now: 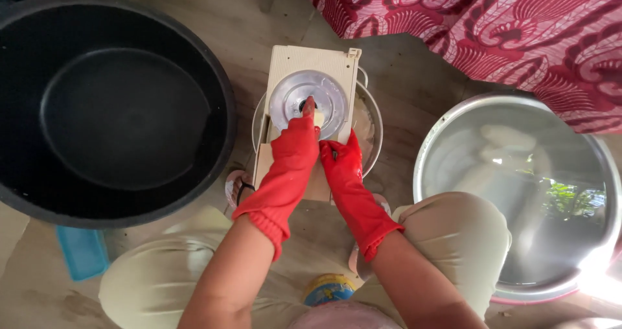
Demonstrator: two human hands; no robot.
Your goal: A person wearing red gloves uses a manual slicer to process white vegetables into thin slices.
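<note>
On the floor between the knees, a cream slicer board (pixel 310 102) lies across a small metal bowl (pixel 370 125). The red-gloved left hand (pixel 297 149) presses a pale piece against its round blade disc (pixel 308 103), fingers extended; the right hand (pixel 341 165) grips the board's lower edge. A blue packet (pixel 81 251) lies left.

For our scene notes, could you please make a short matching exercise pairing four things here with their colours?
Things:
1. gloves
2. large basin
3. slicer board
4. small flat container

Colours:
A. cream
B. blue
C. red
D. black

Pairs: 1-C, 2-D, 3-A, 4-B
</note>
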